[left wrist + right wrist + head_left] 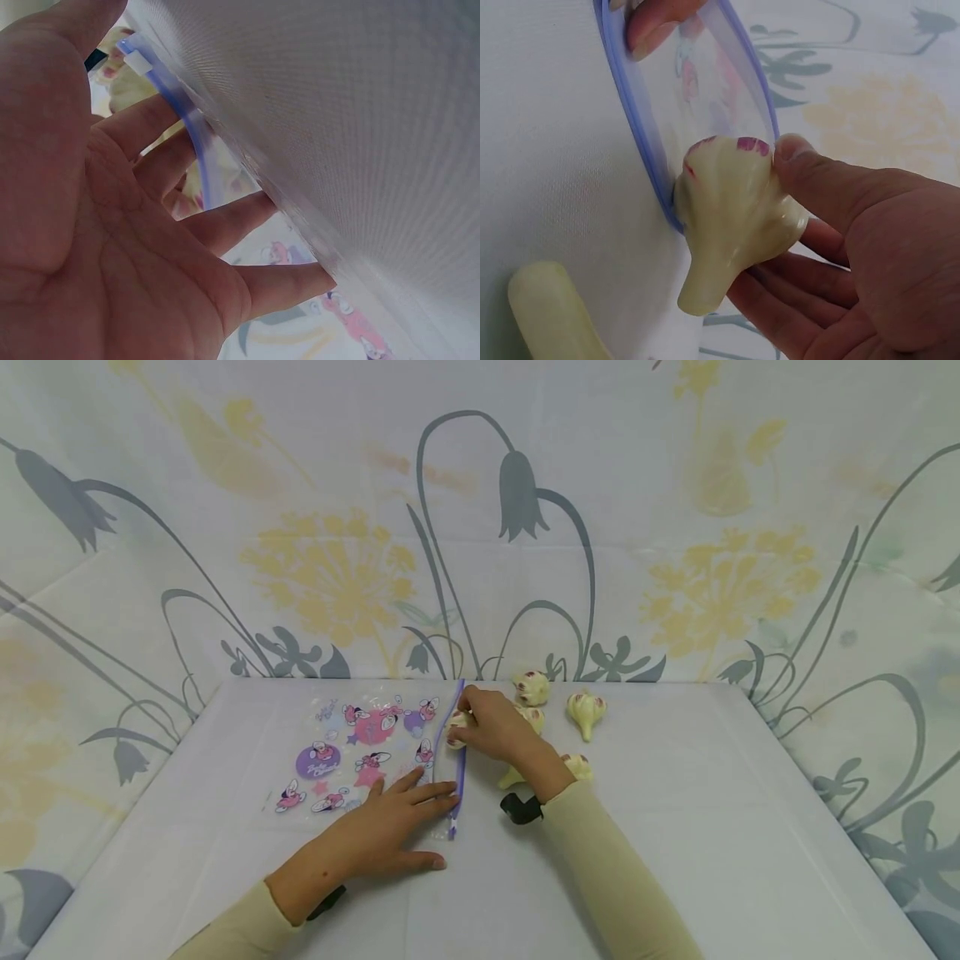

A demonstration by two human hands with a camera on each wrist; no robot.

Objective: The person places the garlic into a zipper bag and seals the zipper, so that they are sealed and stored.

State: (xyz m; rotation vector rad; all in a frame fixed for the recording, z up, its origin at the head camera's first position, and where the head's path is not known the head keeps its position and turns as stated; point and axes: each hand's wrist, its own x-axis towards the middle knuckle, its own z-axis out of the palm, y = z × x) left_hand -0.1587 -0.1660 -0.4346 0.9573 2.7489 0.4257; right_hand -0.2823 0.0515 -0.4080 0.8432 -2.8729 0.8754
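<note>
At the open bag (358,752), the right grip (495,727) holds garlic (731,206), the left grip (386,828) spread.

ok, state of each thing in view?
Zip bag: mouth open, lying on table
Slider: at mouth's near end
Held garlic bulb: at mouth
Other garlic bulbs: loose on table
Left hand: fingers spread on bag
Right hand: gripping held garlic bulb

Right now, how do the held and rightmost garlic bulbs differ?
The held garlic is in the right hand; the rightmost garlic lies on the table.
The held garlic is at the mouth of the bag; the rightmost garlic is apart from it.
Both: pale yellow, reddish marks.
</note>
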